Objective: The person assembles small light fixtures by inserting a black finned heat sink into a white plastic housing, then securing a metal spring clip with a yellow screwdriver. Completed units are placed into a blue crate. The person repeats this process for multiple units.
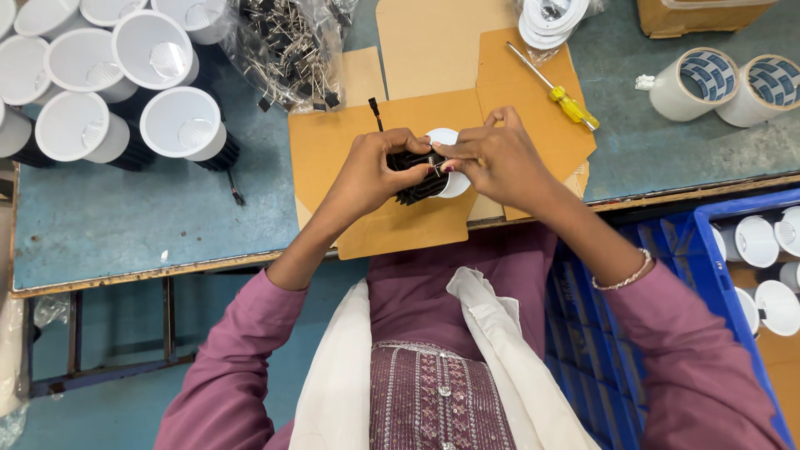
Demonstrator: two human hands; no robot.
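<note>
Left hand grip closed round black finned lamp body, right hand pinching its white rim — flattened cardboard under grip on bench, yellow-handled screwdriver beyond right grip

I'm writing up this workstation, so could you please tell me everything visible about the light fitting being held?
The light fitting is small and round, with a black ribbed body, seemingly metal, and a white, plastic-looking rim showing at its right end. It lies on its side just above a flattened cardboard sheet. The left hand wraps its black body; the right hand pinches something at its rim, hiding much of it.
</note>
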